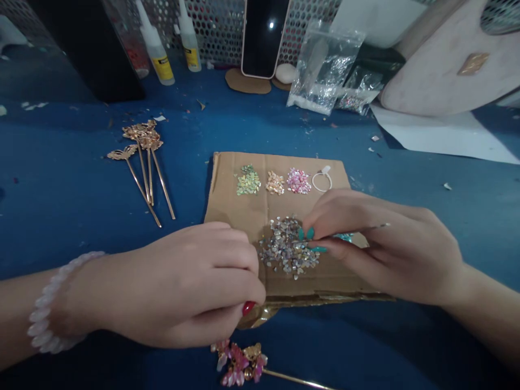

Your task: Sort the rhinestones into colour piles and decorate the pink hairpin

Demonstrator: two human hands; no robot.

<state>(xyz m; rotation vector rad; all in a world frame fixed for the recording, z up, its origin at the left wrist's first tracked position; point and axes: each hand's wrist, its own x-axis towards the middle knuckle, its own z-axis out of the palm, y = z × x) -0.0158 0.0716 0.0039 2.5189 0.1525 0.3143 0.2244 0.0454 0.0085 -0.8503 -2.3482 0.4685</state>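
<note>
A brown cardboard sheet lies on the blue table. On it sit small heaps of rhinestones: green, gold, pink and a larger silvery pile. My right hand is closed in a pinch on a thin metal tool, its fingertips over the silvery pile. My left hand is curled closed at the cardboard's near edge, gripping something gold that is mostly hidden. A gold hairpin with pink flowers lies just below my left hand.
Several bare gold hairpins lie at the left. Two glue bottles, a phone, clear plastic bags and a pale board stand at the back. A small white ring rests on the cardboard.
</note>
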